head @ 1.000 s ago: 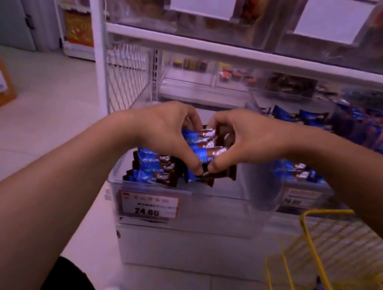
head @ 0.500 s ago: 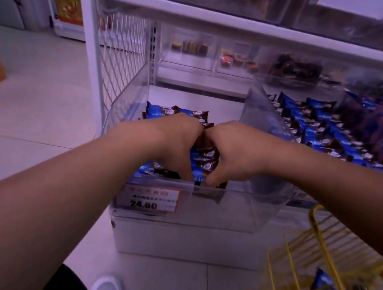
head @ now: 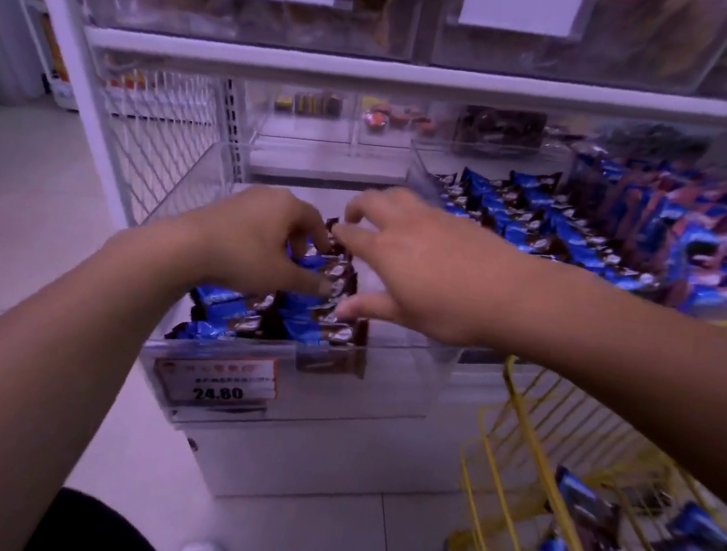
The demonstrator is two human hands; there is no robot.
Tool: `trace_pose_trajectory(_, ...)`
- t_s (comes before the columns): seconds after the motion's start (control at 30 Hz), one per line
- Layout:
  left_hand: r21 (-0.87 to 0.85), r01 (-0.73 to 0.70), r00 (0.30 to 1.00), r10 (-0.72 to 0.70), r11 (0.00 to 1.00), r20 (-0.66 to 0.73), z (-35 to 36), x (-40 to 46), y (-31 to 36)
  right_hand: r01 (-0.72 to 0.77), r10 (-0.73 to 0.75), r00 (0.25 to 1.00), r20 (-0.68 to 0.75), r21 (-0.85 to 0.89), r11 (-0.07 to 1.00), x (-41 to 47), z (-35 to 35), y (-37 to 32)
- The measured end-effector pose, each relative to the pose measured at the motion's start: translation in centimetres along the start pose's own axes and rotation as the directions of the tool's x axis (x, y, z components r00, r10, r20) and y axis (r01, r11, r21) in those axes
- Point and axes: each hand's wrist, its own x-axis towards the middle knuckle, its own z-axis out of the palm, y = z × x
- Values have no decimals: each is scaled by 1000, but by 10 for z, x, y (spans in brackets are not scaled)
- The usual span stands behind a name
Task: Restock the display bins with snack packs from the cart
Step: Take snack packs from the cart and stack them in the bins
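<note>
Two hands worked over the clear display bin (head: pixel 385 389) at the shelf's left end. The left hand (head: pixel 257 238) had fingers curled down onto the stack of snack packs (head: pixel 325 288), thumb and fingertips pinching the top packs. The right hand (head: pixel 420 270) hovered just beside the stack on its right, fingers spread and loose, gripping nothing, though motion blur hid whether a fingertip touched a wrapper. The packs lay flat in the front-left part of the bin, long axis running roughly left to right, ends toward each hand. The left hand was nearer and directly on them; the right sat on the side toward the cart (head: pixel 529 452). The bin's right half and back looked bare through the clear wall, so there was room for more packs there. The front lip and price tag (head: pixel 216 383) sat right below the stack; packs could slide over it if pushed forward. More packs (head: pixel 591 510) lay in the cart, low right, well apart from both hands. The neighbouring bin (head: pixel 529 221) was already full.
</note>
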Motion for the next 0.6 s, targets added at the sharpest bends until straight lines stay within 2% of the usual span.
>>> trace_pose_trajectory(0.07, -120, -90, 952, 50, 989, -302, -6, -2, 19, 6, 27, 960, -277, 120, 993, -48, -14, 15)
trace_pose_trajectory(0.1, -180, -159, 898, 67, 971, -435, -7, -4, 33, 9, 53, 927, -371, 163, 987, -75, -18, 24)
trace_pose_trajectory(0.13, -225, -238, 845, 87, 945, -528, -5, -6, 52, -5, 77, 912, -404, 176, 984, -102, -19, 34)
trace_pose_trajectory(0.17, -242, -315, 805, 124, 918, -580, -1, -9, 73, -55, 115, 936, -334, 182, 982, -126, -18, 44)
trace_pose_trajectory(0.2, -234, -385, 783, 182, 893, -595, 6, -12, 96, -134, 165, 972, -169, 180, 974, -146, -12, 57)
trace_pose_trajectory(0.23, -213, -451, 773, 260, 867, -579, 13, -15, 119, -222, 214, 974, 72, 141, 965, -163, -6, 68)
trace_pose_trajectory(0.27, -195, -507, 773, 343, 840, -534, 21, -18, 143, -285, 249, 913, 321, 67, 956, -178, 1, 78)
trace_pose_trajectory(0.3, -182, -558, 771, 425, 810, -474, 29, -21, 164, -314, 273, 814, 513, -7, 949, -192, 9, 86)
trace_pose_trajectory(0.33, -161, -607, 757, 505, 778, -416, 36, -23, 182, -330, 284, 727, 626, -44, 943, -208, 20, 92)
trace_pose_trajectory(0.37, -126, -650, 734, 576, 749, -359, 42, -22, 199, -346, 282, 694, 662, -37, 938, -223, 29, 97)
trace_pose_trajectory(0.4, -89, -676, 720, 631, 731, -288, 47, -19, 214, -367, 276, 713, 645, 9, 930, -236, 39, 100)
trace_pose_trajectory(0.47, -17, -671, 741, 669, 741, -64, 58, -5, 248, -431, 271, 732, 625, 118, 895, -258, 58, 107)
trace_pose_trajectory(0.53, 105, -628, 770, 596, 771, 229, 76, 19, 284, -529, 273, 613, 741, 129, 839, -269, 68, 115)
trace_pose_trajectory(0.6, 185, -584, 750, 437, 791, 497, 103, 43, 316, -610, 301, 478, 825, 66, 790, -270, 74, 123)
